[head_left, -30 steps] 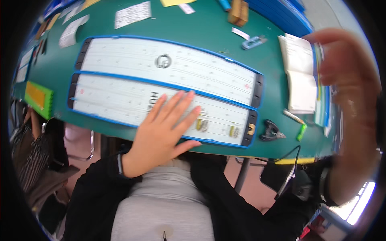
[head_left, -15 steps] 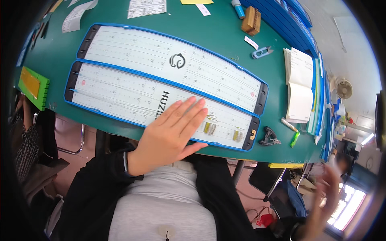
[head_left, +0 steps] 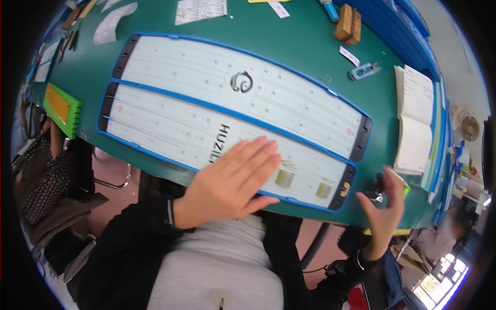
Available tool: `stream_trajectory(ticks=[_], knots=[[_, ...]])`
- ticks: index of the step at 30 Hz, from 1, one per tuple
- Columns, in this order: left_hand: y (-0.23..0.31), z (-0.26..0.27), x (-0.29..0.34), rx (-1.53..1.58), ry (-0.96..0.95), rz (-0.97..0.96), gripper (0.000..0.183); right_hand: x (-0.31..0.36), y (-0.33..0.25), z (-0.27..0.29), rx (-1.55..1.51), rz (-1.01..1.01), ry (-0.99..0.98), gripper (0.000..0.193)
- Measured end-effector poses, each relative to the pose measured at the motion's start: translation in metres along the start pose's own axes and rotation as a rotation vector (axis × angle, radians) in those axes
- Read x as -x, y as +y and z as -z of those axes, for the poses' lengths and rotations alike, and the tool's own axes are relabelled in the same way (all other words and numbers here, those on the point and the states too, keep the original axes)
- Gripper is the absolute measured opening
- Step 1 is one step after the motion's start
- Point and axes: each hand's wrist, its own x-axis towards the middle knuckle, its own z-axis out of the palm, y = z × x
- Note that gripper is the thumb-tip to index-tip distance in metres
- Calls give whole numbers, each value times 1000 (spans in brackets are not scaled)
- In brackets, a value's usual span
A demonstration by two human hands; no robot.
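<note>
A long blue-edged rig case (head_left: 170, 77) lies unfolded on the green table, its two white panels spread with fine lines. My left hand (head_left: 227, 181) rests flat on the near panel, fingers stretched out to the right. Just beyond its fingertips sits a small golden-brown bundle of what look like fishing hooks (head_left: 284, 178), and a second such bundle (head_left: 324, 190) is closer to the panel's right end. Right of the case, my right hand (head_left: 385, 212) has thumb and fingers apart around a small black clip-like object (head_left: 378, 189); whether they touch it I cannot tell.
An open notebook (head_left: 416, 139) lies at the right beside a blue rack. Thread snips (head_left: 364, 71), a wooden block (head_left: 349, 25) and paper slips are at the far right. A green frame with a yellow panel (head_left: 58, 106) stands at the left edge, near another person's arm.
My right hand has come up from the lower right to the black object beside the case. My left hand stays on the panel. The whole view has shifted slightly.
</note>
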Motion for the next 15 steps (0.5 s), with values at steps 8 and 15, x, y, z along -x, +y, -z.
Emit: stream_trajectory(ticks=[8,15], knots=[[6,-3,-3,-28,-40,-21,60,-12,-69,-60,-1275,194,176,51],[3,-1,-3,-45,-58,-54,60,-18,-91,-91,-1274,161,208,23]])
